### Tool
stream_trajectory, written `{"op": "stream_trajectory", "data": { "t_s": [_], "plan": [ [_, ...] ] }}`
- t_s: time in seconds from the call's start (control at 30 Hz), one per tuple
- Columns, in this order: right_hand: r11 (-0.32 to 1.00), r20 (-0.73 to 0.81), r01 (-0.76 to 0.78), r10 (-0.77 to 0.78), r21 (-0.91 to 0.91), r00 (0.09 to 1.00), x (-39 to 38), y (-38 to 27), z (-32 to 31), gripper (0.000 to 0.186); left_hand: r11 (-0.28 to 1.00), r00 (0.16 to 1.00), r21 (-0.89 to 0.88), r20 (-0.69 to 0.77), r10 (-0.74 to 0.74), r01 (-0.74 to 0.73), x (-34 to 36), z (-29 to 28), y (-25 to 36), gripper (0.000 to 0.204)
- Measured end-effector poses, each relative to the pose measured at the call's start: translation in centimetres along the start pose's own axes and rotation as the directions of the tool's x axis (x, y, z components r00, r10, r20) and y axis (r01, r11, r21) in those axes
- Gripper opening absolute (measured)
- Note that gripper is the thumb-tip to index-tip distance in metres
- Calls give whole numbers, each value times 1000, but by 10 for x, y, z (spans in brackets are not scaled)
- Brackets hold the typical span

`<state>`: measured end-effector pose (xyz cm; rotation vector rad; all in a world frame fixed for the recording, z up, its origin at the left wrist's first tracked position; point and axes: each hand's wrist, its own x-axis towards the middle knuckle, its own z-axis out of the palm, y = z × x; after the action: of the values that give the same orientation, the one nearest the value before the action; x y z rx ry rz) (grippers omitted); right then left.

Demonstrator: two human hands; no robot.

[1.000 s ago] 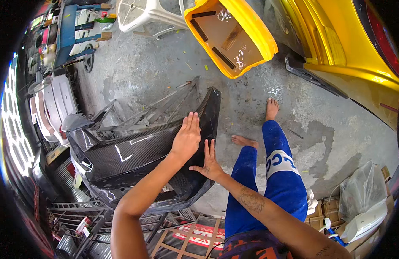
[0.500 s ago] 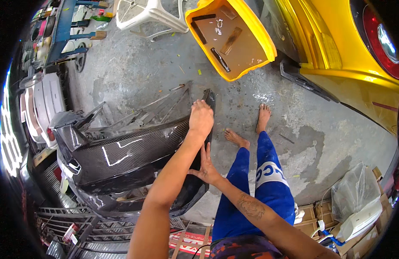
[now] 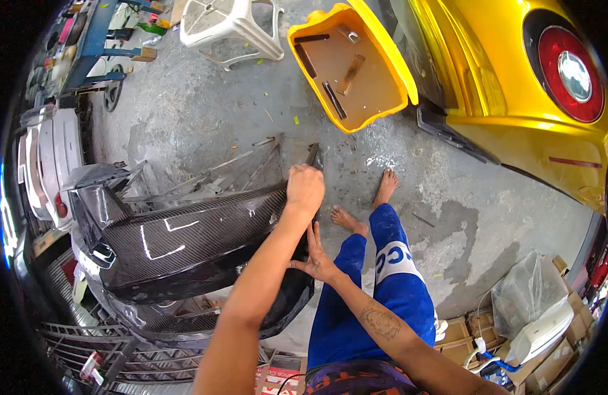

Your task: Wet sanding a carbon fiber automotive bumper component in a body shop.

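Observation:
A glossy black carbon-fibre car bumper (image 3: 185, 240) with a woven pattern is raised in front of me on the left. My left hand (image 3: 305, 189) is closed in a fist at its right end, knuckles up. Whatever its fingers wrap round is hidden beneath the hand. Just below, my right hand (image 3: 317, 258) lies against the bumper's right side, thumb and fingers spread. A narrow dark end of the bumper (image 3: 313, 154) sticks out beyond the left fist.
A yellow tub (image 3: 376, 122) of murky water holds several dark strips and blocks. A white plastic stool (image 3: 235, 29) stands beside it. At the right is a yellow car (image 3: 508, 99). Cardboard boxes (image 3: 458, 339) and a plastic-wrapped item (image 3: 531, 286) lie lower right; metal racks (image 3: 159, 365) lower left.
The view has shifted slightly. My left fist sits a little nearer to me along the bumper's edge. My right hand stays spread in place.

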<state>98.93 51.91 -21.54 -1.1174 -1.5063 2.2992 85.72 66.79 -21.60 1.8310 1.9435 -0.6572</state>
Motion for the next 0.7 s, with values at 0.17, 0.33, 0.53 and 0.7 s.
{"op": "stream_trajectory", "data": {
  "t_s": [0.17,0.33,0.53,0.7],
  "plan": [
    [989,-13,-73,72,-126,997,-7,14,-22,142,992,993,99,-88,83,-74,-17,-17,17,29],
    [971,64,22,-38,237,997,-11,14,17,131,980,989,171,-124,-81,102,19,26,10,40],
    [980,112,-39,62,-194,992,-23,34,-10,129,996,987,-64,155,-47,58,-7,5,34,52],
    [782,310,-369,236,503,921,-28,7,-6,103,989,988,-51,74,-134,138,9,-1,32,51]
  ]
}}
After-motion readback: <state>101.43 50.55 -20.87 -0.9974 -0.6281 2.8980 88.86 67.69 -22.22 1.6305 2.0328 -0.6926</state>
